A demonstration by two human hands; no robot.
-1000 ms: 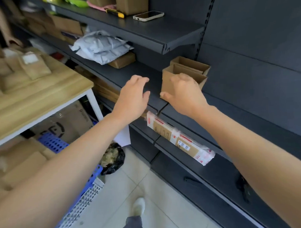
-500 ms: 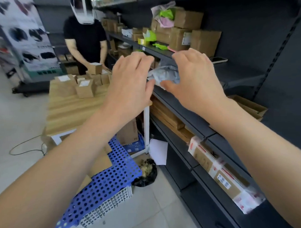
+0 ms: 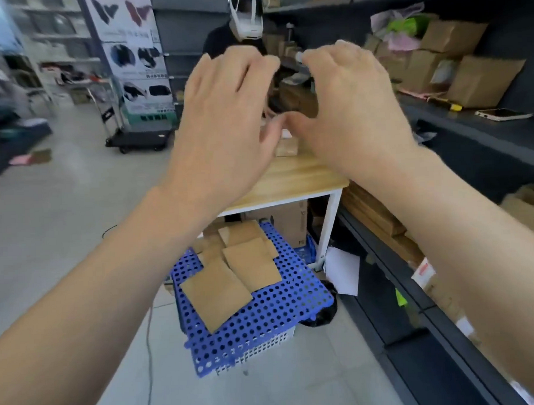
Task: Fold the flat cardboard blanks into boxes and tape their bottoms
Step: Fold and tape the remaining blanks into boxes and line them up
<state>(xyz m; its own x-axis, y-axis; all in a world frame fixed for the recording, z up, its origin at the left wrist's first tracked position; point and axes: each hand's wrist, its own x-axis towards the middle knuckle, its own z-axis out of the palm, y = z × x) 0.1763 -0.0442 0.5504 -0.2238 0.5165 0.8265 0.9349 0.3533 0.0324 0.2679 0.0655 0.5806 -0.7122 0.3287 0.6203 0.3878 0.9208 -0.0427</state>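
Observation:
Both my hands are raised side by side in front of the camera, palms away, fingers spread and curved. My left hand (image 3: 223, 125) and my right hand (image 3: 347, 108) hold nothing. Below them several flat cardboard blanks (image 3: 232, 273) lie in a loose pile on a blue perforated crate lid (image 3: 264, 320) on the floor. A small folded box (image 3: 286, 145) stands on the wooden table (image 3: 292, 177), partly hidden behind my hands.
A dark shelf unit (image 3: 457, 135) runs along the right with cardboard boxes (image 3: 479, 79), a phone (image 3: 501, 113) and stacked flat cartons (image 3: 378, 222). Another person (image 3: 244, 30) stands behind the table. A cart (image 3: 139, 137) stands at the back left; a cable (image 3: 148, 342) lies on the floor.
The view has swung left, away from the shelf with the open boxes, toward the table and crate. Both hands stayed raised and empty and now appear higher, in front of the other person.

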